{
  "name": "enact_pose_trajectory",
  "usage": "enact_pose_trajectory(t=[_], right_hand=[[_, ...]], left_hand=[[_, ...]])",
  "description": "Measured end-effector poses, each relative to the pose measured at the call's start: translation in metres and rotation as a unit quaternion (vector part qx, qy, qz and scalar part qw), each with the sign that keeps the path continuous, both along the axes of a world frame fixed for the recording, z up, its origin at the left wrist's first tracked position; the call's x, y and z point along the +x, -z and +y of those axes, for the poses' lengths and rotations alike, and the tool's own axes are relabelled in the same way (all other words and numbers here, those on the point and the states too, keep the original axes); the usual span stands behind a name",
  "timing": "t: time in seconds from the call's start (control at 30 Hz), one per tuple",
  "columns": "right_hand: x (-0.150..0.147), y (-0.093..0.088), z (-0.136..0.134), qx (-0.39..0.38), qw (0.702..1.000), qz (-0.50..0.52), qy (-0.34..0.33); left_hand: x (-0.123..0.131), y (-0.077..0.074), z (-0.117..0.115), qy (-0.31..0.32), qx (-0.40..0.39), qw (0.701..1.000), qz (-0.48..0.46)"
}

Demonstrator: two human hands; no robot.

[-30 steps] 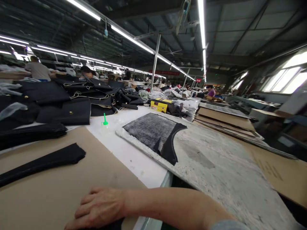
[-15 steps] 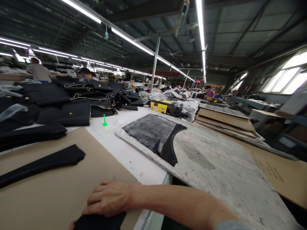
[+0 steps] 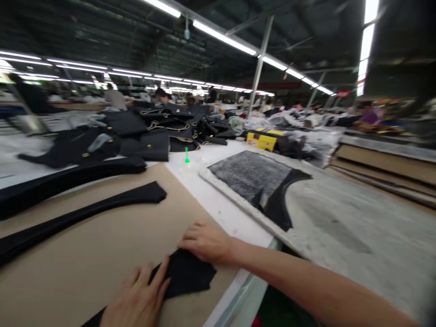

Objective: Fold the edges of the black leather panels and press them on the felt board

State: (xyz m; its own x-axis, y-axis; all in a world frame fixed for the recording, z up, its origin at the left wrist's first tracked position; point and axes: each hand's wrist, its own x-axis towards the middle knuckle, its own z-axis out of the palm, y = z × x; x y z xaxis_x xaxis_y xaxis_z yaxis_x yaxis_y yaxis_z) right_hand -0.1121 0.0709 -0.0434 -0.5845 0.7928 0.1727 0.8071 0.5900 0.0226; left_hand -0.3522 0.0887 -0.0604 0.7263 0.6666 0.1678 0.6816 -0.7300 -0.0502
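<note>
A long black fabric strip (image 3: pixel 190 274) with a wide, angular end lies on brown board near the table's front edge. My left hand (image 3: pixel 136 297) rests on it with fingers stretched out and slightly apart. At the far edge of the wide end is my right hand (image 3: pixel 206 243), its fingers curled down onto the fabric; the fingertips are hidden. Farther left on the same board lies a similar black strip (image 3: pixel 112 204), and beyond that a thicker bundle of black strips (image 3: pixel 78 177).
A grey board (image 3: pixel 327 222) to the right carries a cut dark fabric panel (image 3: pixel 252 177). A green-tipped bottle (image 3: pixel 187 161) stands on the white table surface. Behind are piled black pieces (image 3: pixel 143 145), a yellow box (image 3: pixel 261 141), stacked cardboard (image 3: pixel 381 168) and several people.
My view has turned left and my left hand has come fully into sight on the strip. More of the strip's wide end shows below my right hand.
</note>
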Motion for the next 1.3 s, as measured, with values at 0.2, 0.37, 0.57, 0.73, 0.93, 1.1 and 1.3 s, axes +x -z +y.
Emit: enact_pose_trajectory(t=[0.2,0.37,0.57,0.73,0.93,1.1,1.3], right_hand=[[0.012,0.002,0.007,-0.002,0.998,0.061,-0.032],[0.012,0.001,0.004,-0.005,0.998,0.042,-0.036],[0.014,0.003,-0.003,-0.017,0.998,0.053,-0.03],[0.021,0.006,-0.013,-0.04,0.992,0.123,0.012],[-0.01,-0.001,-0.019,-0.029,0.986,0.157,0.05],[-0.013,0.001,-0.02,-0.047,0.99,0.123,0.046],[-0.013,0.001,-0.017,0.003,0.994,0.097,0.058]], left_hand=[[0.008,-0.013,-0.006,-0.049,0.016,0.998,0.046],[0.01,-0.02,-0.011,-0.042,0.002,0.998,0.048],[0.013,-0.02,-0.008,-0.035,-0.011,0.999,0.036],[0.014,-0.017,-0.008,-0.036,-0.002,0.999,0.031],[0.016,-0.016,-0.012,-0.04,0.002,0.999,0.021],[0.008,-0.015,-0.017,-0.042,-0.007,0.999,-0.003],[-0.015,-0.008,-0.022,-0.045,-0.027,0.998,-0.03]])
